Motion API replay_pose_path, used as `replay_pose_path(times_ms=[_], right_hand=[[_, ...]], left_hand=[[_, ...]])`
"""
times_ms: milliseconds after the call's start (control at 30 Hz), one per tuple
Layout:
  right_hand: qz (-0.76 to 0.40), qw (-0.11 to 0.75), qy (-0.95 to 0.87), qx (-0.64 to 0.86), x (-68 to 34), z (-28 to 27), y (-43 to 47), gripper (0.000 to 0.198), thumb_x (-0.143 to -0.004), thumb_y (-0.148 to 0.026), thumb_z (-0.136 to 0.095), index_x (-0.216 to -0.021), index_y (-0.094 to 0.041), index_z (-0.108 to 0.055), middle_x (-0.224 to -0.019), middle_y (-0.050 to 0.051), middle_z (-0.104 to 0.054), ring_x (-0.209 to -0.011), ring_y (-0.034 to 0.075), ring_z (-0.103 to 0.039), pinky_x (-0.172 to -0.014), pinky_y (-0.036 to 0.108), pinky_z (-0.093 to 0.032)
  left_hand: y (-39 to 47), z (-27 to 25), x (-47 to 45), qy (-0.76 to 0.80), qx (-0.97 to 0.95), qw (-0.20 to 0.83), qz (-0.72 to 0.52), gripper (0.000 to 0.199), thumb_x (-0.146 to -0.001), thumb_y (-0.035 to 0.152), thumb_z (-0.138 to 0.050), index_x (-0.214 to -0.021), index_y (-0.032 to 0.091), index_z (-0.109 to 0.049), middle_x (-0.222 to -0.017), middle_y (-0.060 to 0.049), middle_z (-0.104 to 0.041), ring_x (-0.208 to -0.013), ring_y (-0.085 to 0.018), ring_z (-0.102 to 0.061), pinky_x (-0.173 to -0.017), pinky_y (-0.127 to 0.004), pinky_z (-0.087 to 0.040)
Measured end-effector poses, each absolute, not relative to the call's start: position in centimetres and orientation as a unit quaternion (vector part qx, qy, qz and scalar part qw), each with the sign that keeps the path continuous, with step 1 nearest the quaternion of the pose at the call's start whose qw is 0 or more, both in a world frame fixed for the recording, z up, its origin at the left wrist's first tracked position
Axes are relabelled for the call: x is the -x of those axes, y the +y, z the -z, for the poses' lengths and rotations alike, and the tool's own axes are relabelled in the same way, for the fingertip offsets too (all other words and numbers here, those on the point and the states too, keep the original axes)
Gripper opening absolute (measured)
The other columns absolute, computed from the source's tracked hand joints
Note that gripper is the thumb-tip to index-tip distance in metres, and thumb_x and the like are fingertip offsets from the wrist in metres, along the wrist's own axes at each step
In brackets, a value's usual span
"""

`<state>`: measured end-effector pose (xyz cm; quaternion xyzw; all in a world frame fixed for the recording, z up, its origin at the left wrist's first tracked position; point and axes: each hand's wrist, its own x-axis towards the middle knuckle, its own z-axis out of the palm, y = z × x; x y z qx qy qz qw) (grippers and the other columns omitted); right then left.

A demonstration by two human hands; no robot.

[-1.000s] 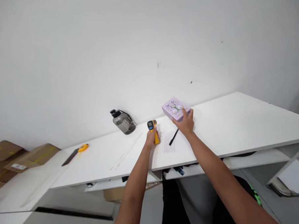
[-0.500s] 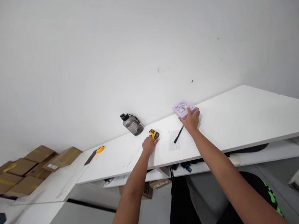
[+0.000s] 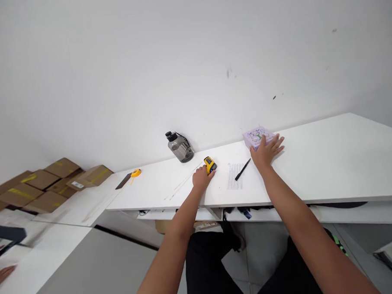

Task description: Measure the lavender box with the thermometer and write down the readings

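Note:
My left hand (image 3: 202, 178) is closed around the lower end of a yellow-and-black handheld device (image 3: 210, 164) with a small display, resting on the white table. My right hand (image 3: 266, 151) lies with fingers spread at the near right corner of a lilac box (image 3: 256, 134) with a printed lid, thumb by its near side. The box sits against the wall. Between the hands, a black pen (image 3: 243, 169) lies partly over a sheet of paper (image 3: 235, 178) covered in small writing.
A grey translucent bottle (image 3: 180, 148) stands by the wall. Left of it lie an orange tape measure (image 3: 136, 172) and a dark flat strip (image 3: 123, 181). Cardboard boxes (image 3: 41, 179) are stacked at the far left. Another person's hand (image 3: 4, 275) shows at the left edge near a dark-framed screen.
My right hand's fingers have spread apart at the box; before, they were closer around its edge. My left hand keeps hold of the device. The camera view has tilted and shifted.

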<state>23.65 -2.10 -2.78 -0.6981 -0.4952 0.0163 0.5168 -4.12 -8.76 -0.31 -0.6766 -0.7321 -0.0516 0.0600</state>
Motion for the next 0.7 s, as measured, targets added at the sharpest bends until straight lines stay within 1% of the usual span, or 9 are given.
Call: replay_pose_path(times_ms=[133,200,267,333,433,500,567,633,700], right_hand=[[0.051,0.491,-0.633,0.596,-21.9,1.2,-3.4,0.049,-0.092,-0.027,-0.051,-0.141,-0.021,-0.051,-0.161,0.020,-0.031,-0.154,0.042,-0.011,-0.112,0.078,-0.006],[0.064,0.471,-0.674,0.566,-21.2,0.8,-4.1,0.053,-0.094,-0.023,-0.047,-0.146,-0.022,-0.046,-0.160,0.019,-0.036,-0.154,0.039,-0.014,-0.114,0.077,-0.005],[0.062,0.396,-0.754,0.520,-21.2,0.9,-4.7,0.056,-0.092,-0.011,-0.041,-0.148,-0.022,-0.046,-0.158,0.016,-0.042,-0.154,0.035,-0.020,-0.118,0.071,-0.010],[0.053,0.291,-0.835,0.464,-22.0,1.3,-5.2,0.060,-0.089,-0.003,-0.038,-0.145,-0.022,-0.051,-0.155,0.014,-0.047,-0.153,0.031,-0.027,-0.120,0.066,-0.016],[0.062,0.200,-0.882,0.423,-23.9,2.1,-5.8,0.053,-0.093,-0.009,-0.043,-0.142,-0.024,-0.054,-0.154,0.011,-0.050,-0.151,0.032,-0.032,-0.119,0.067,-0.019],[0.069,0.185,-0.889,0.413,-25.0,2.6,-6.0,0.041,-0.097,-0.016,-0.045,-0.134,-0.025,-0.060,-0.151,0.010,-0.054,-0.149,0.032,-0.035,-0.118,0.068,-0.019],[0.059,0.182,-0.888,0.418,-25.5,3.0,-6.2,0.034,-0.099,-0.017,-0.042,-0.121,-0.022,-0.067,-0.142,0.011,-0.062,-0.145,0.031,-0.042,-0.117,0.066,-0.023],[0.036,0.178,-0.877,0.444,-25.7,3.1,-6.3,0.035,-0.096,-0.009,-0.040,-0.114,-0.018,-0.070,-0.134,0.012,-0.067,-0.138,0.030,-0.049,-0.114,0.059,-0.033],[0.014,0.171,-0.864,0.474,-25.7,3.2,-6.4,0.043,-0.089,0.001,-0.040,-0.116,-0.015,-0.070,-0.131,0.013,-0.069,-0.131,0.028,-0.055,-0.105,0.049,-0.042]], left_hand=[[-8.7,0.7,4.3,-0.731,0.675,0.067,0.077,0.057,-0.092,0.064,-0.048,-0.130,0.022,-0.055,-0.122,-0.018,-0.064,-0.120,-0.034,-0.054,-0.089,-0.040,-0.042],[-8.6,0.9,4.4,-0.734,0.665,0.084,0.108,0.059,-0.091,0.066,-0.047,-0.131,0.024,-0.057,-0.125,-0.018,-0.063,-0.121,-0.037,-0.052,-0.089,-0.042,-0.042],[-8.6,1.1,4.5,-0.733,0.663,0.079,0.128,0.058,-0.090,0.066,-0.048,-0.129,0.024,-0.060,-0.125,-0.018,-0.062,-0.119,-0.038,-0.053,-0.088,-0.044,-0.043],[-8.6,1.1,4.5,-0.728,0.667,0.069,0.139,0.056,-0.090,0.064,-0.050,-0.126,0.023,-0.063,-0.123,-0.019,-0.062,-0.117,-0.038,-0.054,-0.087,-0.045,-0.042],[-8.5,1.1,4.5,-0.716,0.676,0.087,0.154,0.054,-0.091,0.061,-0.048,-0.123,0.021,-0.065,-0.124,-0.020,-0.062,-0.116,-0.039,-0.054,-0.091,-0.049,-0.040],[-8.6,1.2,4.3,-0.699,0.686,0.107,0.171,0.056,-0.092,0.061,-0.045,-0.123,0.018,-0.065,-0.127,-0.022,-0.061,-0.119,-0.041,-0.052,-0.097,-0.054,-0.036],[-8.6,1.4,4.2,-0.686,0.694,0.108,0.187,0.060,-0.094,0.061,-0.040,-0.126,0.016,-0.063,-0.131,-0.024,-0.059,-0.123,-0.043,-0.049,-0.103,-0.058,-0.031],[-8.6,1.5,4.3,-0.671,0.703,0.106,0.210,0.062,-0.095,0.059,-0.039,-0.135,0.016,-0.058,-0.141,-0.024,-0.053,-0.130,-0.043,-0.044,-0.109,-0.060,-0.024],[-8.6,1.5,4.5,-0.638,0.726,0.104,0.233,0.061,-0.095,0.057,-0.040,-0.141,0.019,-0.052,-0.151,-0.021,-0.046,-0.138,-0.041,-0.038,-0.115,-0.060,-0.014]])
